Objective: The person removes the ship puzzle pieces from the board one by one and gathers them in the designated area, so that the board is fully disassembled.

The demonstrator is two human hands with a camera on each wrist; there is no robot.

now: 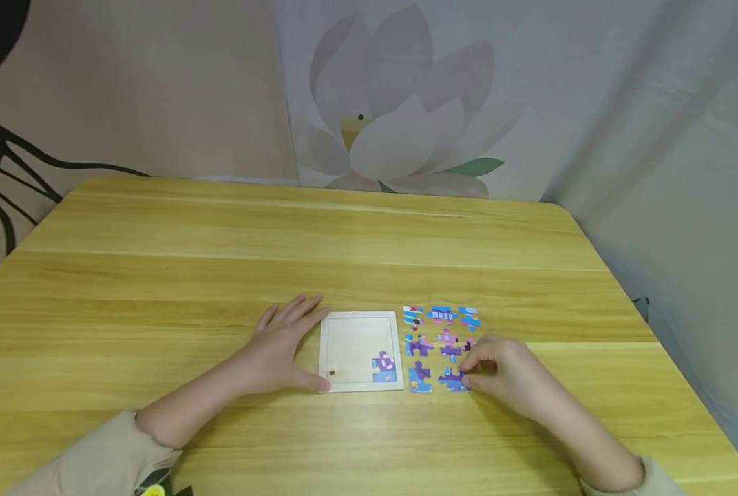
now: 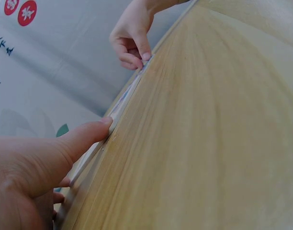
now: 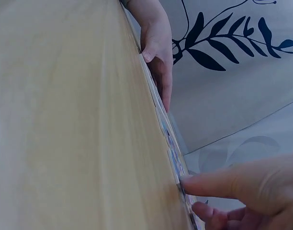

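A square puzzle tray (image 1: 356,315) with a pale raised rim lies on the wooden table. One purple-and-blue puzzle piece (image 1: 384,368) sits in its lower right corner. My left hand (image 1: 276,355) spreads along the tray's left side, thumb at the near corner and fingertips by the far one. To the right of the tray, several loose puzzle pieces (image 1: 419,377) lie in rows. My right hand (image 1: 510,375) pinches the near right puzzle piece (image 1: 451,380) between thumb and fingers, low at the tabletop. Its fingers partly hide that piece and another behind it.
The wooden table (image 1: 220,275) extends around the tray, with its far edge against a curtain (image 1: 158,83) and a flower-print backdrop (image 1: 400,103). A black chair (image 1: 0,158) stands beyond the table's left side. A small dark spot (image 1: 332,373) shows on the tray floor.
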